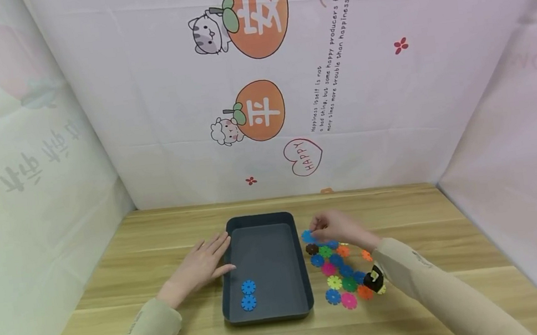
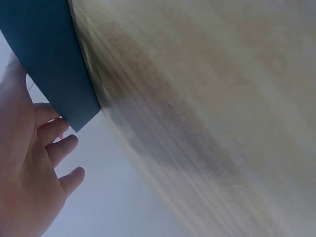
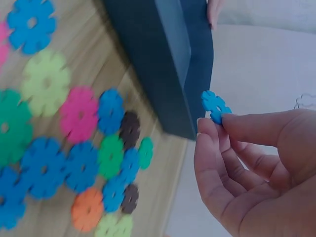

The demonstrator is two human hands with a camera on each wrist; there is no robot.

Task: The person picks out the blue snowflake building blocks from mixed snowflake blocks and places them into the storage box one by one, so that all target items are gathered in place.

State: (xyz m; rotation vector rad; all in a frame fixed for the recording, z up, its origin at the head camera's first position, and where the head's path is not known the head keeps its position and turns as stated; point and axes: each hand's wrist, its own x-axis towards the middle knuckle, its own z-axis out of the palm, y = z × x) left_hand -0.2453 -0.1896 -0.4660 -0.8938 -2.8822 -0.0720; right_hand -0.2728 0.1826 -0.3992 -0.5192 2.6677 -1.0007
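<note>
A blue notched disc [image 1: 307, 236] [image 3: 215, 105] is pinched between the thumb and index finger of my right hand [image 1: 334, 226] [image 3: 256, 163], just off the tray's right side. My left hand [image 1: 199, 264] [image 2: 32, 163] rests with straight fingers against the left rim of the dark grey tray [image 1: 264, 257] [image 2: 49, 54] [image 3: 148, 54]. Inside the tray, near its lower left corner, lie two blue discs [image 1: 248, 287] [image 1: 249, 303], one above the other and close together.
Right of the tray several loose notched discs lie on the wooden table: blue ones, a pink disc [image 1: 349, 300] [image 3: 79, 114], a green disc [image 1: 349, 284], an orange disc [image 1: 365, 292] [image 3: 87, 210] and others. A printed white cloth [image 1: 365, 94] hangs behind the table.
</note>
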